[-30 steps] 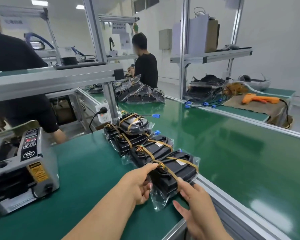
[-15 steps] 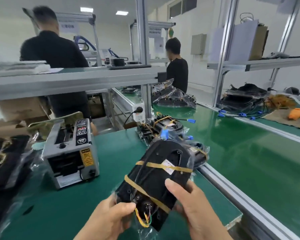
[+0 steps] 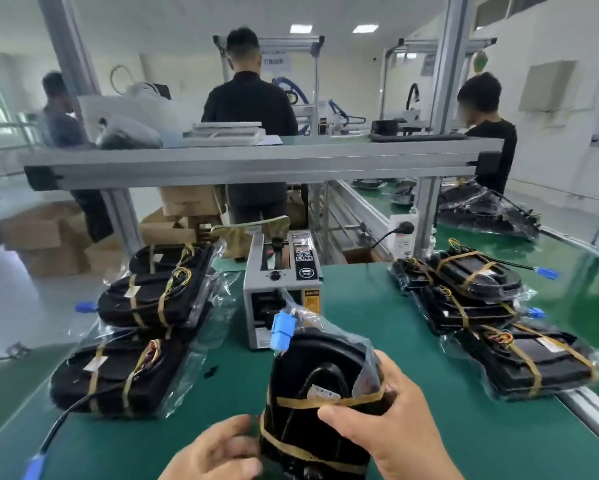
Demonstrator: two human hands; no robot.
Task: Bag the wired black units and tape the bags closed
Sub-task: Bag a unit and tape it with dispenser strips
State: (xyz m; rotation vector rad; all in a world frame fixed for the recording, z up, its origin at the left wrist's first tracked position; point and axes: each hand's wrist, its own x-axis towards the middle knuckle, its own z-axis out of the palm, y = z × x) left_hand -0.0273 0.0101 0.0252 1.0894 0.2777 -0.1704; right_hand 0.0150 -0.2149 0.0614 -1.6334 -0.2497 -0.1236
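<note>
Right hand (image 3: 395,434) fingers clamp the bagged unit (image 3: 308,362) (white label (image 3: 324,393) unreadable); left hand (image 3: 215,452) fingers: cannot tell.

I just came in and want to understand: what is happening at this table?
A person holds a bagged black unit over the green table, in front of the tape dispenser. The right hand grips it; the left hand is at its lower edge. More bagged units lie in a left pile and a right pile.

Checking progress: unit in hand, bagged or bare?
Bagged: clear plastic wraps the black unit the right hand grips. Seal: cannot tell.
</note>
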